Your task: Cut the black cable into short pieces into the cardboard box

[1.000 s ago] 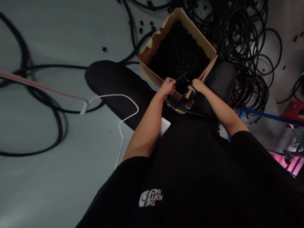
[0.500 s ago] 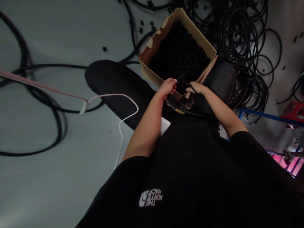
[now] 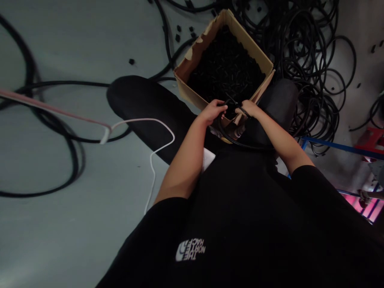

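Note:
Over the near edge of a cardboard box (image 3: 192,93), my left hand (image 3: 214,111) is closed on a black cable (image 3: 221,127). The cable bends down from the fingers and curves across my lap to the right. Close beside it, my right hand (image 3: 247,109) is closed on a slim black piece (image 3: 243,112) that slants toward the left fingertips. Whether this piece is a tool or cable is too dark to tell. Many short black pieces (image 3: 225,64) fill the box, which sits between my legs.
Tangled coils of black cable (image 3: 309,72) lie right of the box. More cable (image 3: 75,160) loops over the grey floor at left, with small black bits (image 3: 131,61) scattered about. A white cord (image 3: 153,160) crosses my leg. At right are a blue frame (image 3: 339,145) and a red object (image 3: 370,140).
The left fingers have shifted slightly toward the right hand, and the cable bend now shows beside them. The slim black piece in the right hand has turned a little. The box stays put.

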A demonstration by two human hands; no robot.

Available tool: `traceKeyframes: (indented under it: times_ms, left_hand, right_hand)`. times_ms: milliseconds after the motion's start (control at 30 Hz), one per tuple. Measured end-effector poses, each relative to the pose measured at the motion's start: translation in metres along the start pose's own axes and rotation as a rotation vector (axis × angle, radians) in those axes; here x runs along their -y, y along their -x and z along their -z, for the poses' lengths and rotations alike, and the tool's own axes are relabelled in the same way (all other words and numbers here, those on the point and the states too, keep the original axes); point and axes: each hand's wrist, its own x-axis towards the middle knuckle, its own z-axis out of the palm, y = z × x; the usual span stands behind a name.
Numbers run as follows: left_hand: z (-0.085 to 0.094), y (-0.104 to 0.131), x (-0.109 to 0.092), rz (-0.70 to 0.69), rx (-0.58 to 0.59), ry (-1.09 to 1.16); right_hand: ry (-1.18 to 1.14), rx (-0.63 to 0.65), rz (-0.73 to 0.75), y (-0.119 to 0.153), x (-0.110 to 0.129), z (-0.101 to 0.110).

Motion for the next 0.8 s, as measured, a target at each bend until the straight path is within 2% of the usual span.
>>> traceKeyframes:
  times_ms: [167,500,800]
  left_hand:
    - [0.0032,0.0026,-0.002,0.04,0.076,-0.018]
    - [0.0037,0.006,-0.0048,0.066,0.114,-0.043]
    - [0.0049,0.0043,0.0003,-0.002,0.174,-0.095]
  right_hand:
    - [-0.02,-0.043,-0.026,-0.0024,-0.0022,-0.0029]
    - [0.029,-0.061,-0.025,-0.0018,-0.0014,-0.0037]
    - [-0.211,0.107,0.046,0.0039,-0.0055,-0.0013]
